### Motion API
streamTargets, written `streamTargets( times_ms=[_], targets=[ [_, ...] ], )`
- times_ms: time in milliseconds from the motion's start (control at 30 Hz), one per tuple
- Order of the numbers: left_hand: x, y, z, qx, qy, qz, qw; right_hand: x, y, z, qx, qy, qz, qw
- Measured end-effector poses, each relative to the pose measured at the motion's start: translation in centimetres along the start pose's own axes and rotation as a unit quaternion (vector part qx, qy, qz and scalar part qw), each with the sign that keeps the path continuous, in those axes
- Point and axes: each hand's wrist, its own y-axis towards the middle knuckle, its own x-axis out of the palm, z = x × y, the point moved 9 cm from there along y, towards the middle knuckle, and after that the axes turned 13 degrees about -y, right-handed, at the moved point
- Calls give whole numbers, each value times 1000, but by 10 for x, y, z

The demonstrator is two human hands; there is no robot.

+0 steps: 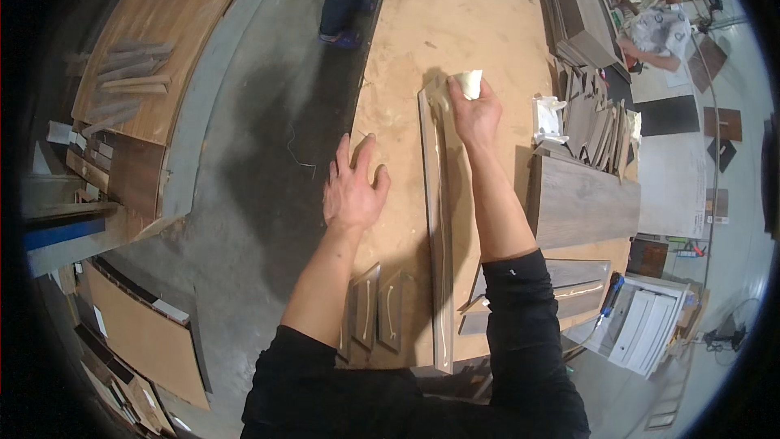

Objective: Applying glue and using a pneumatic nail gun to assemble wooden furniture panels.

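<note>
Over the tabletop (463, 12), left hand (354, 192) splays; right hand (478, 116) grips something white (469, 83).

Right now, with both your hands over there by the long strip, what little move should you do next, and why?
I'd probably put the left hand on the long strip to steady it. That hand is open and holds nothing beside the strip, while the right hand holds a white bundle near the strip's far end.

a tan tabletop (459, 12) carries a long narrow strip (437, 228) at its middle, short slant-cut pieces (366, 309) near left, and a wide grey-brown board (587, 202) at right.
</note>
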Motion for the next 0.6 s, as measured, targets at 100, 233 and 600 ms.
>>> streamTargets(
  times_ms=[100,233,600],
  targets=[
    [-1,0,1,7,11,2,1000,-1,0,-9,-12,2,13,1000],
    [-1,-1,-1,0,10,3,1000,-10,-11,-2,-6,18,6,1000],
    [1,-2,-2,1,12,0,1000,-22,-53,12,-9,-17,-24,1000]
  ],
)
